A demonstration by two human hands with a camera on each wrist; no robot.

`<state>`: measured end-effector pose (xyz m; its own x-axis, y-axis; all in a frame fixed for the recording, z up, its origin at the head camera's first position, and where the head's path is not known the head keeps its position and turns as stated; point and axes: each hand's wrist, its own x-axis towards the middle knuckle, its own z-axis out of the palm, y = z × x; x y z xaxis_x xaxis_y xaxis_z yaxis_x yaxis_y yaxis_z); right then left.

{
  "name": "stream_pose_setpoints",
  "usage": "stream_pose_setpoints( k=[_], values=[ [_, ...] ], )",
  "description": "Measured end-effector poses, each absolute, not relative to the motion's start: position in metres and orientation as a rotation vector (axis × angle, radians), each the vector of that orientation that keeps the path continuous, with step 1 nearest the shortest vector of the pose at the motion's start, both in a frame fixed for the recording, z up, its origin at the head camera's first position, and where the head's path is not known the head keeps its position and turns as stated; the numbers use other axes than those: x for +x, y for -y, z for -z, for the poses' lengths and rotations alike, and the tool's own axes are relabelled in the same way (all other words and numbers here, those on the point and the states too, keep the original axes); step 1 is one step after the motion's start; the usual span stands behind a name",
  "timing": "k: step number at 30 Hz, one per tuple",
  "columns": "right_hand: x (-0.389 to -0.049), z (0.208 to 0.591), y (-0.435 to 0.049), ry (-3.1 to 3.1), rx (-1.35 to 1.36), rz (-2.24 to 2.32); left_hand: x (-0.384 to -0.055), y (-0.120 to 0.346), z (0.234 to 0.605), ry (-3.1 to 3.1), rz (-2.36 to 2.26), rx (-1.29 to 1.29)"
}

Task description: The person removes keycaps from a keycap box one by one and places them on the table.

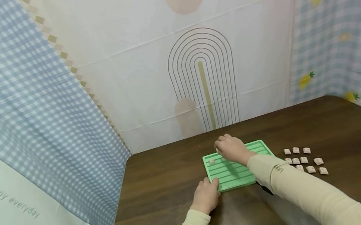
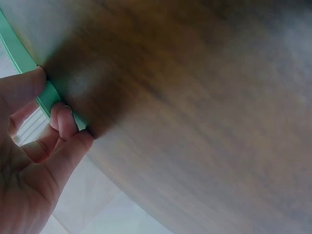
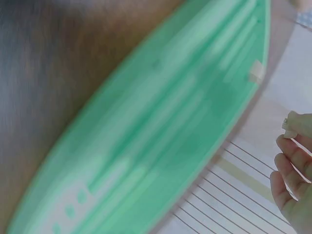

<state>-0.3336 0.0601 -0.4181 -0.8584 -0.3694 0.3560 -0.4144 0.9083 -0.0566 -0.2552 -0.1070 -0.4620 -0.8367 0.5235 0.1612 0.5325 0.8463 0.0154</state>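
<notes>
A shallow green tray (image 1: 233, 175) with raised parallel ridges lies on the table. My left hand (image 1: 206, 195) grips its near left corner; in the left wrist view, the thumb and fingers of that hand (image 2: 36, 165) bend around the green rim (image 2: 48, 97). Over the tray's far edge is my right hand (image 1: 231, 149). A small white keycap (image 3: 285, 124) with a dark marking is pinched between its thumb and fingertip in the right wrist view. Another keycap (image 1: 211, 161) sits in the tray's far left corner.
Several loose white keycaps (image 1: 304, 160) are spread in rough rows on the brown table (image 1: 161, 175), right of the tray and beyond my right forearm. A black object (image 1: 264, 188) shows under the right sleeve. A printed cloth (image 1: 144, 94) hangs behind the table.
</notes>
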Motion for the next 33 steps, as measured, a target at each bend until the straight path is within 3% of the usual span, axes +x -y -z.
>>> stream_pose_setpoints(
  k=[9, 16, 33],
  values=[
    [-0.314, 0.385, -0.087, 2.828, 0.559, -0.375, -0.26, 0.106, 0.464, 2.891, 0.114, -0.82],
    [-0.284, 0.377, -0.135, 2.916, 0.471, -0.514, -0.259, 0.106, 0.461, 2.899, 0.122, -0.829],
    [-0.2, 0.432, -0.254, 3.074, 0.257, -0.373, -0.26, 0.109, 0.465, 2.863, 0.142, -0.84]
  ],
)
